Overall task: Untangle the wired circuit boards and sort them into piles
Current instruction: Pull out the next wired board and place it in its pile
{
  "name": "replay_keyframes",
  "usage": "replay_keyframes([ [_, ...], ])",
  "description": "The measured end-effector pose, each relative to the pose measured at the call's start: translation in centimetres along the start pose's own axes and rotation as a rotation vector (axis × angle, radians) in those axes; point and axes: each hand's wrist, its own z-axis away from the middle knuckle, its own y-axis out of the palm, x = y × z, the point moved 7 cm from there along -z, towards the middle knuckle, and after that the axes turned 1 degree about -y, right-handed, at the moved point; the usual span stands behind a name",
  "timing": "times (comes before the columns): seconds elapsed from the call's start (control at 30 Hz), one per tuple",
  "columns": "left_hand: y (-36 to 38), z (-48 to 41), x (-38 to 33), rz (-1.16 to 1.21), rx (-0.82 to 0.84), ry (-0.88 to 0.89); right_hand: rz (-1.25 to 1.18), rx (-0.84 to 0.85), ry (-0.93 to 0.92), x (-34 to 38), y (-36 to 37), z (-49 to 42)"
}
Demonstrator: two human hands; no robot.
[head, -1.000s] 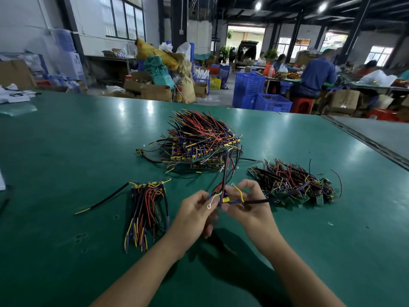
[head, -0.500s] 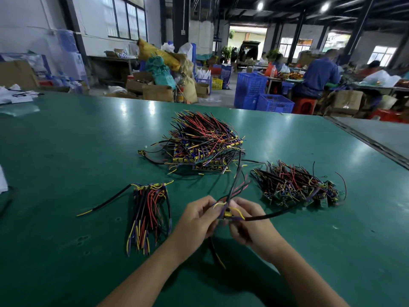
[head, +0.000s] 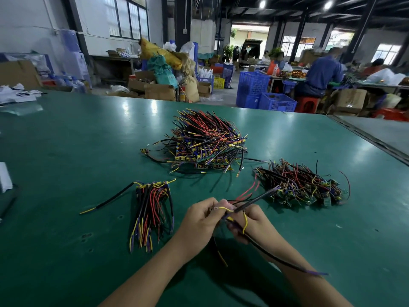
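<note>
Three heaps of wired circuit boards lie on the green table (head: 66, 151). The big tangled heap (head: 208, 140) is in the middle. A smaller heap (head: 303, 185) is at the right. A combed-out bundle (head: 152, 209) lies at the left, its wires pointing toward me. Just above the near table my left hand (head: 199, 220) and my right hand (head: 250, 220) together pinch one wired board (head: 230, 211). Its yellow wire loops over my right fingers, red and dark wires stick out to the upper right, and a long black wire trails over my right forearm.
White papers (head: 15, 96) lie at the table's far left and a white item (head: 4, 177) at its left edge. A seam (head: 365, 138) runs along the right side. Beyond the table stand blue crates (head: 265, 94), cartons, sacks, and seated people at other benches.
My hands drew the held board toward me, clear of the middle heap. Its wires swung from pointing up at that heap to pointing right, and the long black wire now trails over my right forearm.
</note>
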Motion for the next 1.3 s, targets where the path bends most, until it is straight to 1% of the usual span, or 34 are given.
replay_keyframes([
  [0.1, 0.5, 0.2, 0.2, 0.069, 0.017, -0.043, -0.003, 0.054, 0.010, 0.0, 0.4, 0.2],
  [0.17, 0.5, 0.3, 0.1, 0.079, -0.005, -0.030, 0.025, 0.105, 0.011, 0.1, 0.9, 0.4],
  [0.27, 0.3, 0.1, -0.2, 0.079, -0.034, -0.019, 0.040, 0.138, 0.001, 0.1, 1.1, 0.5],
  [0.43, 0.6, 0.2, -0.3, 0.005, 0.055, -0.040, -0.007, 0.152, 0.008, 0.1, 1.0, 0.5],
  [0.57, 0.4, 0.3, -0.9, 0.025, 0.090, -0.006, -0.105, 0.176, 0.025, -0.1, 1.4, 0.6],
  [0.7, 0.1, 0.7, -0.8, 0.104, 0.071, 0.004, -0.252, 0.193, 0.020, 0.4, 2.2, 0.7],
  [0.8, -0.1, 0.8, -0.6, 0.096, 0.063, 0.011, -0.302, 0.211, 0.026, 0.7, 2.6, 0.9],
  [0.9, -1.2, 0.8, 0.1, 0.167, -0.030, -0.083, -0.321, 0.258, -0.004, 1.7, 3.5, 0.9],
  [0.97, -1.4, 0.8, 0.6, 0.243, -0.074, -0.113, -0.282, 0.240, -0.026, 2.0, 3.7, 0.8],
  [1.03, -1.1, 0.8, 0.8, 0.294, -0.071, -0.132, -0.272, 0.196, -0.012, 1.9, 3.3, 0.8],
  [1.1, -0.9, 0.6, 1.0, 0.286, -0.055, -0.129, -0.304, 0.147, 0.026, 1.5, 2.7, 0.7],
  [1.17, -1.1, 0.3, 1.2, 0.272, -0.079, -0.153, -0.348, 0.074, 0.058, 1.2, 2.0, 0.4],
  [1.3, -1.2, 0.2, 0.7, 0.364, -0.080, -0.101, -0.422, -0.077, 0.121, 0.5, 1.2, 0.0],
])
